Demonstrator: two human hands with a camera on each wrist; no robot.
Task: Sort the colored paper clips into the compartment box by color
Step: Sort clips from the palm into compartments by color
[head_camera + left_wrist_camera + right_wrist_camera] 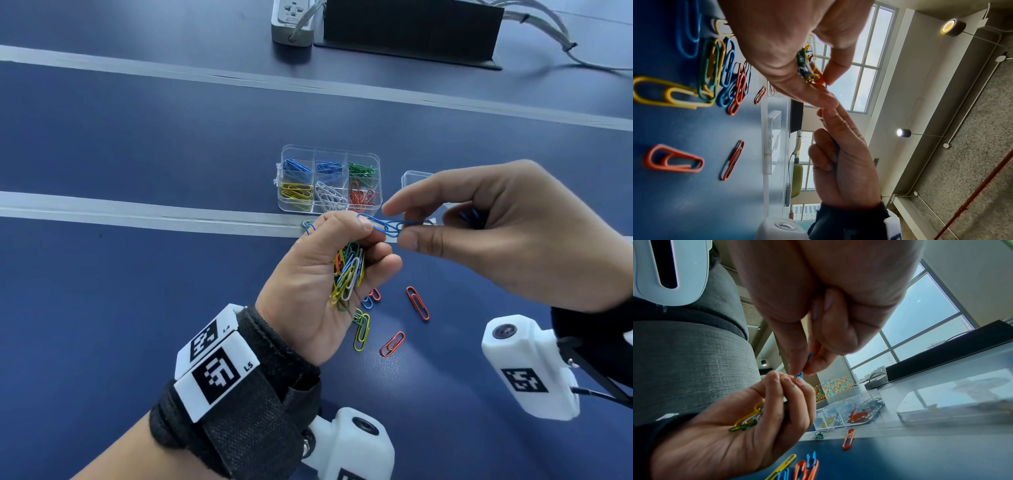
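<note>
My left hand (371,236) is cupped palm up above the table and grips a bundle of mixed paper clips (346,274). Its thumb and fingertips also hold one end of a blue paper clip (380,226). My right hand (397,224) pinches the other end of that blue clip between thumb and index finger, and more blue clips (472,216) show inside its curled fingers. The right wrist view shows the same pinch on the blue clip (799,375) above the bundle (748,420). Just beyond the hands, the clear compartment box (298,146) holds blue, green, yellow, white and red clips in separate cells.
Loose clips lie on the blue table under the hands: two red ones (418,303) (392,343) and a yellow one (361,330). The box's clear lid (414,178) lies right of the box. A power strip (293,20) and a black block (411,27) stand at the far edge.
</note>
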